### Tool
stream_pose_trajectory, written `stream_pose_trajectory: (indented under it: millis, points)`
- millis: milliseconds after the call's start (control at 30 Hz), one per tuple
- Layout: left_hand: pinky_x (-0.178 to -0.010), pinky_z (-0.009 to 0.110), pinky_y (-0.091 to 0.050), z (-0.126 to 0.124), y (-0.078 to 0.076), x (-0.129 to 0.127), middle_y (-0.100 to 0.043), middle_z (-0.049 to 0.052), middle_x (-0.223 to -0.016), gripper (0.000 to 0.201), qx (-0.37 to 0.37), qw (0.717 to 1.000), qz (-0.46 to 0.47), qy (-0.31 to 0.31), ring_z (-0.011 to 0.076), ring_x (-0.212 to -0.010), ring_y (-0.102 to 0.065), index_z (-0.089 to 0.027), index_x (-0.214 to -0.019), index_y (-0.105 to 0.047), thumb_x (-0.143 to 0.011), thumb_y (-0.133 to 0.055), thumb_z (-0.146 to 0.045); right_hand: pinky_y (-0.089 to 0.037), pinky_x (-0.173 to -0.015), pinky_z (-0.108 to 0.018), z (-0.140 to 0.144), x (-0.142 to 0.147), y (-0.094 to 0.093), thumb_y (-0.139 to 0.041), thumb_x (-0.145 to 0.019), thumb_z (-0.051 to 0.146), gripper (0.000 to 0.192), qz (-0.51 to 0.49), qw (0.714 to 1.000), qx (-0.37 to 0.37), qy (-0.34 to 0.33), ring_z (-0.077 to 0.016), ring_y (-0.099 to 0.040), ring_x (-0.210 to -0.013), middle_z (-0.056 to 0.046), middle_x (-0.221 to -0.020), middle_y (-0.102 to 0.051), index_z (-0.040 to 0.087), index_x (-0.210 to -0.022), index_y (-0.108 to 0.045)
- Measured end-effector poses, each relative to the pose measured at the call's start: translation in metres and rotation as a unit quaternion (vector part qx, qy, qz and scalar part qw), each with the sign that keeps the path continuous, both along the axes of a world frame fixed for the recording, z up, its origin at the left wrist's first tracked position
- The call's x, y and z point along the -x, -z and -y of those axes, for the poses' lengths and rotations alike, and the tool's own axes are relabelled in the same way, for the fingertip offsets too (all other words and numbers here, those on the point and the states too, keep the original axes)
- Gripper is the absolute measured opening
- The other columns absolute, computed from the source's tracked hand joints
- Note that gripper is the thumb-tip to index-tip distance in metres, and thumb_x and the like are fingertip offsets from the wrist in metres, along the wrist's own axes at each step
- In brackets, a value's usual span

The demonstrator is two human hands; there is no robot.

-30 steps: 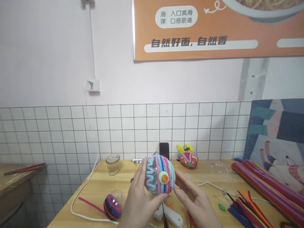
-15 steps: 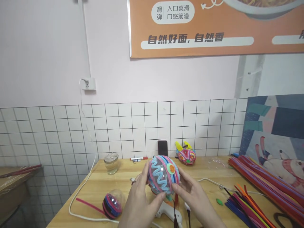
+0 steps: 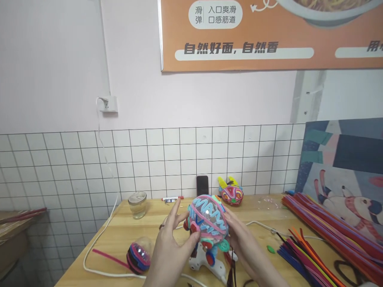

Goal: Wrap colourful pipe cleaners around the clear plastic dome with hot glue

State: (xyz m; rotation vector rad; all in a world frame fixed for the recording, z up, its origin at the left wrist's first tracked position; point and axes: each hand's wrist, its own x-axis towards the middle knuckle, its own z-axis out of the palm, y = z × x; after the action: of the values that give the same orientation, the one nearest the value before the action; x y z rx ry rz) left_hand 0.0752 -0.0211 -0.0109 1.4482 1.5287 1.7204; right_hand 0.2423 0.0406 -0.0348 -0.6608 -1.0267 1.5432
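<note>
A clear ball wrapped in coloured pipe cleaners (image 3: 208, 220) is held up above the wooden table (image 3: 149, 235) between both my hands. My left hand (image 3: 170, 243) grips its left side, with the index finger lifted off it. My right hand (image 3: 245, 243) cups its right side and underside. Blue zigzag and pink strands show on top; small felt discs hang at the ball's lower edge. A white glue gun (image 3: 209, 263) lies on the table just below the ball.
A second half-wrapped ball (image 3: 139, 255) lies at the left front beside a loose pink pipe cleaner (image 3: 109, 257). A glass jar (image 3: 137, 204), a phone (image 3: 202, 185) and a coloured mask (image 3: 230, 193) stand near the tiled wall. Pipe cleaner bundles (image 3: 323, 235) fill the right. A white cord (image 3: 98, 239) runs down the left.
The ball has been turned in my hands: the orange and green disc that faced me is now rolled out of sight toward the underside. My left index finger has lifted.
</note>
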Motion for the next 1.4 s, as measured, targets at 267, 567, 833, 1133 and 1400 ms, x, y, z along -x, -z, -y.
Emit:
stream_pose_trajectory:
  millis: [267, 567, 833, 1133, 1400]
  points:
    - [-0.097, 0.043, -0.039, -0.004, 0.024, -0.016, -0.071, 0.008, -0.109, 0.071, -0.037, 0.999, -0.032, 0.023, 0.0332, -0.107, -0.06, -0.024, -0.132, -0.052, -0.065, -0.073, -0.018, -0.036, -0.108, -0.041, -0.009, -0.004, 0.003, -0.068, -0.078, 0.043, 0.036, -0.049, 0.998, 0.032, 0.032, -0.0258, -0.047, -0.129, -0.002, -0.126, -0.066, 0.023, -0.108, -0.07]
    - [-0.097, 0.043, -0.041, -0.01, 0.043, -0.018, -0.069, 0.009, -0.116, 0.066, -0.095, 0.992, -0.072, 0.046, 0.0336, -0.108, -0.06, -0.026, -0.13, -0.054, -0.068, -0.075, -0.021, -0.045, -0.1, -0.037, -0.013, -0.004, 0.007, -0.063, -0.083, 0.045, 0.036, -0.091, 0.989, 0.112, -0.023, -0.0253, -0.064, -0.111, -0.006, -0.105, -0.076, 0.017, -0.103, -0.072]
    - [-0.093, 0.042, -0.048, -0.015, 0.051, -0.012, -0.069, 0.007, -0.117, 0.07, -0.113, 0.977, -0.182, 0.02, 0.0267, -0.106, -0.062, -0.027, -0.136, -0.044, -0.072, -0.069, -0.014, -0.045, -0.097, -0.037, -0.017, -0.001, 0.008, -0.051, -0.09, 0.048, 0.046, -0.107, 0.975, 0.17, -0.092, -0.0243, -0.071, -0.096, -0.009, -0.094, -0.078, 0.011, -0.111, -0.068]
    - [-0.095, 0.042, -0.05, -0.018, 0.051, -0.007, -0.063, 0.01, -0.13, 0.065, -0.106, 0.964, -0.245, 0.02, 0.0277, -0.116, -0.059, -0.025, -0.137, -0.043, -0.076, -0.065, -0.016, -0.046, -0.094, -0.039, -0.017, 0.0, 0.012, -0.052, -0.089, 0.048, 0.048, -0.101, 0.968, 0.202, -0.106, -0.0259, -0.072, -0.092, -0.01, -0.092, -0.079, 0.011, -0.115, -0.065]
    - [-0.092, 0.04, -0.053, -0.017, 0.046, 0.002, -0.066, 0.013, -0.123, 0.052, -0.124, 0.93, -0.341, 0.051, 0.0254, -0.113, -0.061, -0.02, -0.131, -0.047, -0.081, -0.062, -0.019, -0.047, -0.091, -0.043, -0.014, 0.0, 0.011, -0.055, -0.085, 0.05, 0.046, -0.087, 0.966, 0.207, -0.13, -0.0275, -0.071, -0.093, -0.011, -0.096, -0.078, 0.013, -0.11, -0.067]
